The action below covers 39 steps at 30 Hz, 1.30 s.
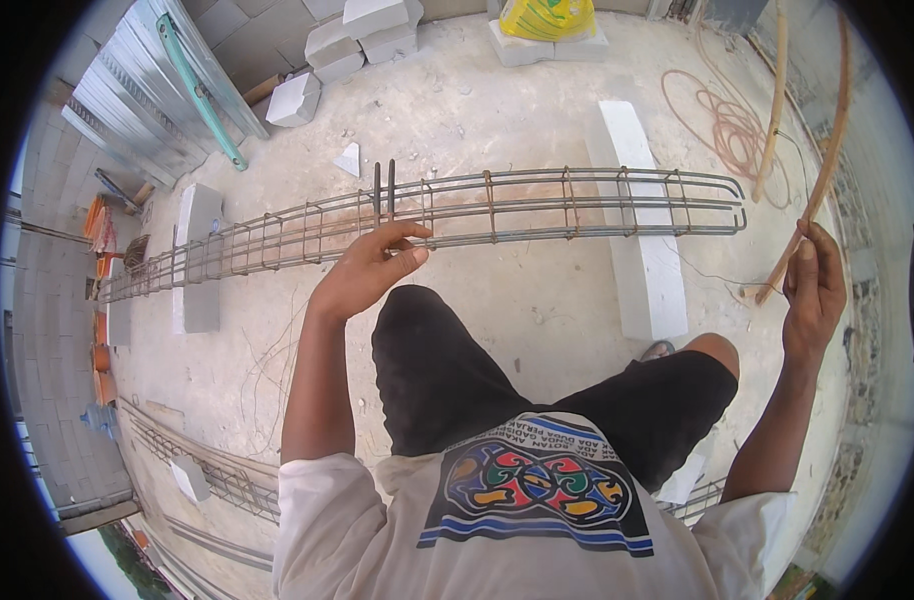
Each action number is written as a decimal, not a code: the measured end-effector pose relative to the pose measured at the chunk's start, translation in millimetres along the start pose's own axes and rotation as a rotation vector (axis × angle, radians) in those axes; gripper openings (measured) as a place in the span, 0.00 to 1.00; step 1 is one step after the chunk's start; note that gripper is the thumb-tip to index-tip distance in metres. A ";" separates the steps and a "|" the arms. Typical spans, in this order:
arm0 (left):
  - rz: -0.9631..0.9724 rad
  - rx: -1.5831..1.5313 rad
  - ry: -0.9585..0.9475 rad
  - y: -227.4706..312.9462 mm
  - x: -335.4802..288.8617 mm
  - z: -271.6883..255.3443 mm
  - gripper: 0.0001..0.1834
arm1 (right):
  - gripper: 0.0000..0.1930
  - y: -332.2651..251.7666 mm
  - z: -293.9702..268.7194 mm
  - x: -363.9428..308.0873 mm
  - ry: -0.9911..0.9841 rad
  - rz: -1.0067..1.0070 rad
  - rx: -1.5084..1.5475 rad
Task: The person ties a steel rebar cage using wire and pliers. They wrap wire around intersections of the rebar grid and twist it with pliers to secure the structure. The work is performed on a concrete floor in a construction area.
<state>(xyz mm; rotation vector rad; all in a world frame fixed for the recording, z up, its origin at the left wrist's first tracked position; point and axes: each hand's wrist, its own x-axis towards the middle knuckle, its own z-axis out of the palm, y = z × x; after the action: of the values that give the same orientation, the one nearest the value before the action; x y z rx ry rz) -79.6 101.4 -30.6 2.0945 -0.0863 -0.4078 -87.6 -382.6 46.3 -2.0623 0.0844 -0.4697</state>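
A long rebar cage (pixel 537 205) of straight bars and square stirrups stretches across the view, propped on white blocks. Two short dark bars (pixel 384 188) jut past its far side near the middle. Just below them, my left hand (pixel 367 265) is at the cage's near edge, its index finger extended and its thumb apart from it. My right hand (pixel 815 285) is raised beyond the cage's right end, thumb and fingers pinched together. Whatever it may hold is too small to make out. One white block (pixel 642 280) supports the right part of the cage, another (pixel 199 306) the left.
A coiled hose (pixel 722 130) lies at far right beside wooden poles (pixel 827 150). Corrugated metal sheets (pixel 142 85), a green level-like bar (pixel 199 95) and stacked blocks (pixel 367 35) stand at the back. A yellow sack (pixel 547 18) rests on blocks. More rebar (pixel 222 480) lies lower left.
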 end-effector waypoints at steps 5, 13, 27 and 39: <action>-0.367 0.201 -0.139 -56.7 -12.0 13.9 0.26 | 0.12 1.8 -27.4 -20.2 -0.057 -0.055 -0.331; -0.043 0.083 0.032 14.7 -49.9 30.5 0.10 | 0.22 61.1 -7.0 -121.3 -0.255 0.532 -0.155; 0.015 -0.030 0.032 45.3 -122.5 64.2 0.13 | 0.08 54.7 -27.6 -141.8 -0.394 0.525 -0.152; 0.849 0.210 -0.100 148.1 -28.5 196.7 0.23 | 0.07 -16.1 -52.2 -152.8 -0.591 0.050 -0.320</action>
<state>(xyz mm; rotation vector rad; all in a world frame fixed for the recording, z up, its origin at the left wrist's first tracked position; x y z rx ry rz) -154.9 -131.8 6.8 2.0187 -1.0691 0.0223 -249.7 -379.0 38.1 -2.4250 -0.1513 0.2113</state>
